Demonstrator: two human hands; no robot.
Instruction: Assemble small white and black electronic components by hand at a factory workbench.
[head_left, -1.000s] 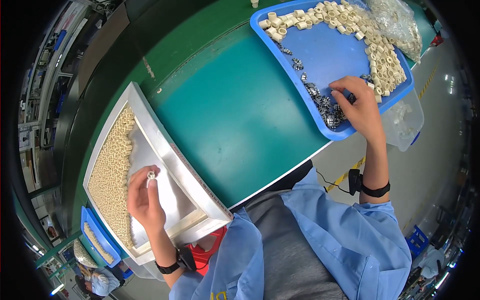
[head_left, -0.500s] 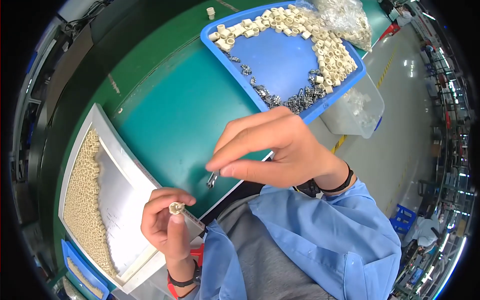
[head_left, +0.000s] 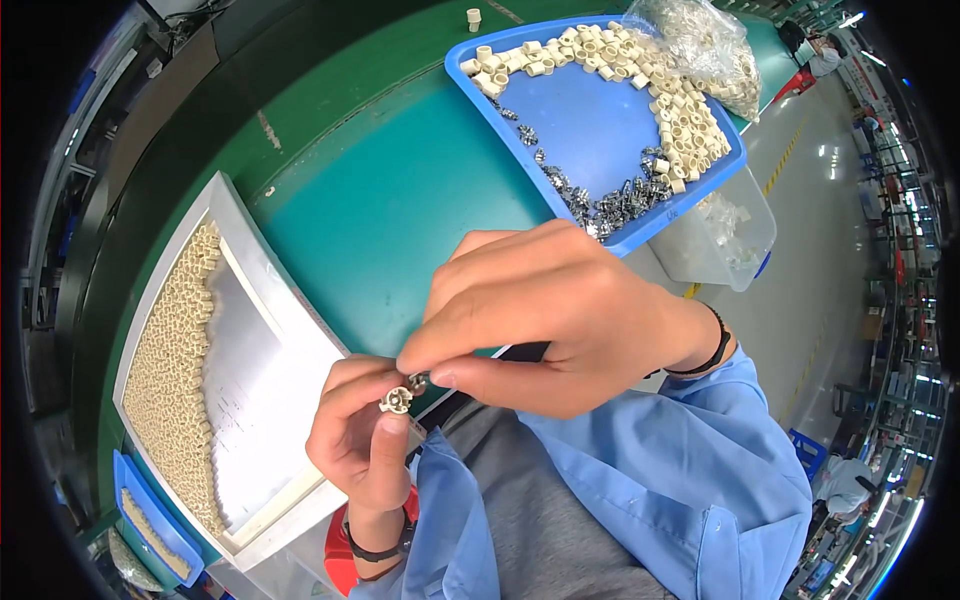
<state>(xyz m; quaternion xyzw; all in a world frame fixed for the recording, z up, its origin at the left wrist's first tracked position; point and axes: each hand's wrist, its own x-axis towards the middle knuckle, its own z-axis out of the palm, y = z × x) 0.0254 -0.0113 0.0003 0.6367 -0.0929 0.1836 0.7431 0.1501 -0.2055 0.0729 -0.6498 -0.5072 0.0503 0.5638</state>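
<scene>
My left hand [head_left: 362,435] pinches a small cream ring-shaped plastic part [head_left: 396,401] between thumb and forefinger, its open end facing up. Metal shows inside that opening. Right above it, my right hand [head_left: 545,320] holds a small shiny metal clip [head_left: 417,383] by the tips of thumb and forefinger. The clip is close against the cream part; whether they touch I cannot tell. Beyond my right hand lies a blue tray [head_left: 600,120] holding cream plastic sleeves [head_left: 690,135] along its far and right sides and a pile of metal clips [head_left: 625,208] along its near edge.
A white-framed tray [head_left: 270,285] on the left holds many small cream parts [head_left: 170,370]. Below it sits a smaller blue tray [head_left: 150,525]. A clear bag [head_left: 700,45] rests on the blue tray's far corner, and a translucent bin [head_left: 715,235] stands beyond its right side. One cream piece [head_left: 473,19] stands at the back.
My right hand has brought the metal clip down to the cream part in my left hand. My left hand has shifted slightly right, and the whole view has shifted a little.
</scene>
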